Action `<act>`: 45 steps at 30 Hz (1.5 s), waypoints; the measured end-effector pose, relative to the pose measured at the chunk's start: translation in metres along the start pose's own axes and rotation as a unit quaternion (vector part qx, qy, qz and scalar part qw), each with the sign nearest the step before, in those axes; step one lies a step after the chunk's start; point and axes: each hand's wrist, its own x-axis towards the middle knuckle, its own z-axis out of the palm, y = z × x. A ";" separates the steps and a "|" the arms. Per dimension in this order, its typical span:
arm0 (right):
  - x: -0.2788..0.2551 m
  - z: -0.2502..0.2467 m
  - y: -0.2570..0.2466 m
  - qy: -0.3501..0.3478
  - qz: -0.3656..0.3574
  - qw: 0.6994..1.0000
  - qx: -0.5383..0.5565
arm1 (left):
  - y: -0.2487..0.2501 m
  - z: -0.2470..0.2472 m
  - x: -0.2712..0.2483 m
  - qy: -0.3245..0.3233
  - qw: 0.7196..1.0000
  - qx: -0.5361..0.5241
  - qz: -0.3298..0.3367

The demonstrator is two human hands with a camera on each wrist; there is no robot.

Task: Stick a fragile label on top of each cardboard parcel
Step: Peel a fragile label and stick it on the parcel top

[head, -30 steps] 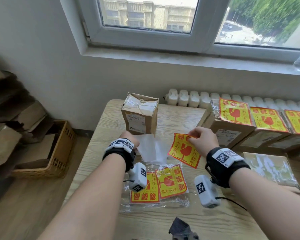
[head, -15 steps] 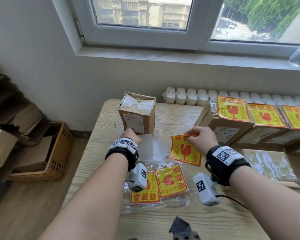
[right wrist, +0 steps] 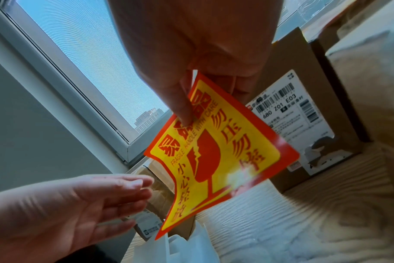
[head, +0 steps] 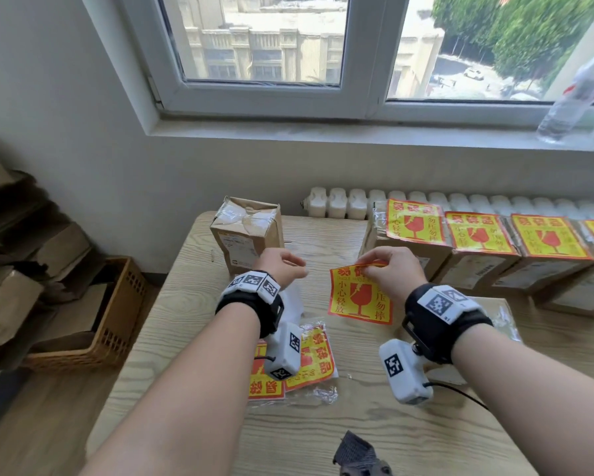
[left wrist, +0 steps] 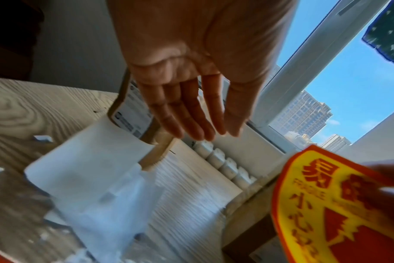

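Observation:
My right hand (head: 378,266) pinches the top edge of a red and yellow fragile label (head: 359,298) (right wrist: 216,151) (left wrist: 340,204), which hangs in the air above the table. My left hand (head: 285,266) (left wrist: 198,113) hovers empty with straight fingers just left of the label, in front of a small unlabelled cardboard parcel (head: 246,231) at the table's far left. A white backing sheet (left wrist: 90,160) lies on the table under the left hand. A row of parcels bearing fragile labels (head: 477,249) stands at the far right.
A clear bag with more fragile labels (head: 309,362) lies on the wooden table (head: 192,304) below my left wrist. A wicker basket (head: 117,310) and stacked cardboard sit on the floor at left. A radiator (head: 343,202) runs behind the table. A plastic bottle (head: 573,97) stands on the sill.
My left hand has let go of the white backing sheet and lifted off the table, fingers now straight. My right hand has raised the peeled label slightly.

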 end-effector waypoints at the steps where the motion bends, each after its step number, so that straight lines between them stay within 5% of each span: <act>1: -0.002 -0.005 0.001 -0.001 -0.004 1.000 0.002 | 0.009 0.006 -0.004 -0.035 0.999 -0.012 0.009; 6: -0.011 -0.030 0.008 -0.008 -0.017 0.999 0.028 | 0.049 0.036 -0.027 -0.126 0.992 -0.002 0.020; 18: -0.037 -0.097 0.038 -0.023 -0.013 0.998 0.048 | 0.099 0.085 -0.055 -0.113 0.991 -0.056 0.051; 28: -0.047 -0.135 0.084 0.070 0.036 0.994 0.080 | 0.116 0.126 -0.067 -0.081 0.988 -0.129 0.039; 45: -0.062 -0.144 0.124 0.077 0.042 0.994 0.057 | 0.115 0.173 -0.081 -0.023 0.992 -0.111 0.052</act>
